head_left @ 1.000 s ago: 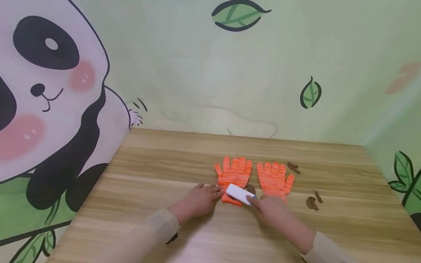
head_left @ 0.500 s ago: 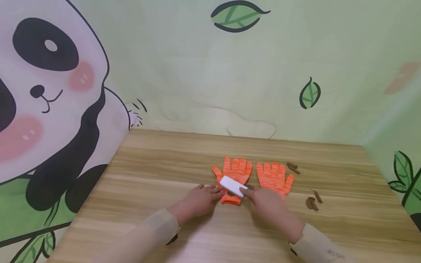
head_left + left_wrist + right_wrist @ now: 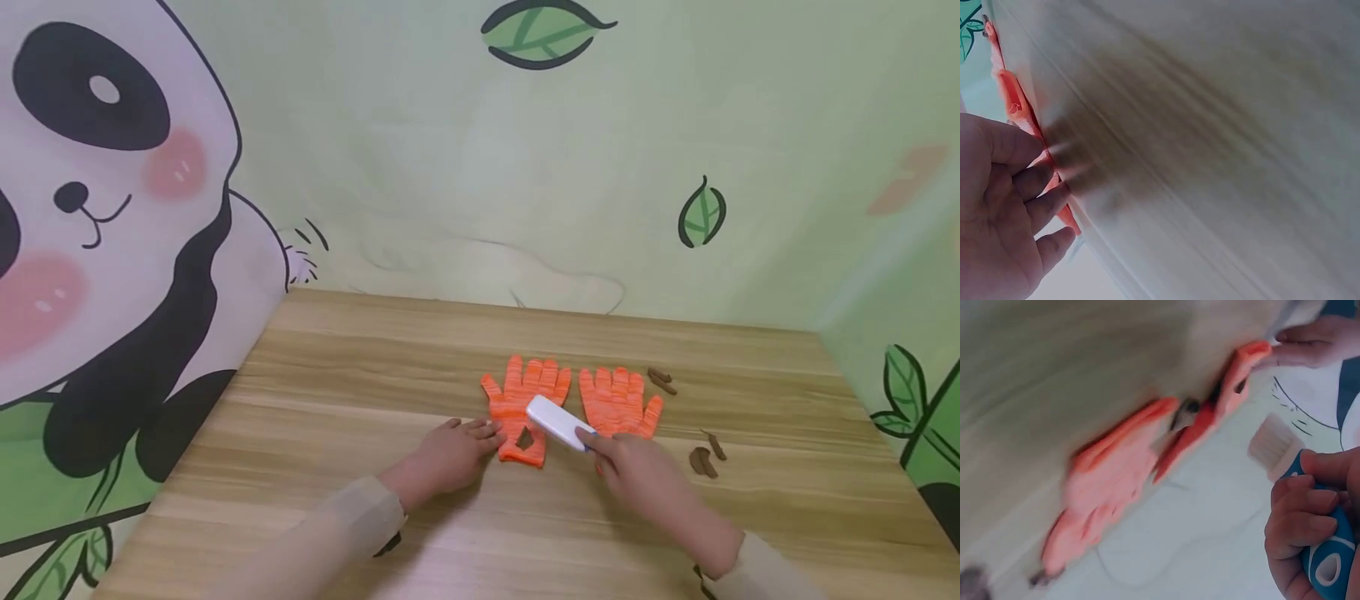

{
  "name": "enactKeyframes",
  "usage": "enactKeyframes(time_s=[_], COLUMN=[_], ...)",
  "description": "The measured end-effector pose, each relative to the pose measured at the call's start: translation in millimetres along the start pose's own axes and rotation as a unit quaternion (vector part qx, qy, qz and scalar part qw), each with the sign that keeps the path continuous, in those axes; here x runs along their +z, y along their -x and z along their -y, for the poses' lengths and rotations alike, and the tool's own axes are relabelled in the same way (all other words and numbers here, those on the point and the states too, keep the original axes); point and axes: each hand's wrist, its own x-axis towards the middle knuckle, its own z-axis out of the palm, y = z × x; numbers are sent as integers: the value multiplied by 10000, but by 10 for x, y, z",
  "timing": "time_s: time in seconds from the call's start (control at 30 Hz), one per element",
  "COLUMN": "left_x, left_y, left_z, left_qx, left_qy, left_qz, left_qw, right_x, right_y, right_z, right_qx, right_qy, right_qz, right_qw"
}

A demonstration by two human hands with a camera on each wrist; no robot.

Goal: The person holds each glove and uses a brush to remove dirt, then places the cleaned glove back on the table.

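Observation:
Two orange knit gloves lie flat side by side, the left glove [image 3: 513, 404] and the right glove [image 3: 617, 402]. A brown flake [image 3: 524, 438] lies near the left glove's cuff. My left hand [image 3: 453, 457] rests on the left glove's edge with its fingers extended. My right hand [image 3: 648, 479] grips a brush [image 3: 557, 422] with pale bristles and a blue handle [image 3: 1329, 569]; in the right wrist view the bristles are raised off the gloves. Another dark piece [image 3: 1185, 414] shows between the gloves in the right wrist view, hidden behind the brush in the head view.
Brown curled pieces [image 3: 662, 381] lie beyond the right glove's thumb. More brown pieces [image 3: 703, 461] sit further right on the wooden table [image 3: 375, 358]. A green wall with a painted panda [image 3: 97, 208] stands along the back and left.
The brush in my right hand moved left over the left glove, then back right, exposing the brown flake near its cuff. My left hand stayed at the glove's edge.

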Motion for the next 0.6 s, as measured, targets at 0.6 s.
enactKeyframes(time_s=[0.6], left_x=[-2], left_y=[8], left_z=[8], left_qx=[56], left_qy=[194], left_qz=[32], left_qw=[9998], right_x=[15], right_y=[153], right_z=[-210], right_qx=[-102], right_qy=[19], right_qz=[-283], right_qw=[9995])
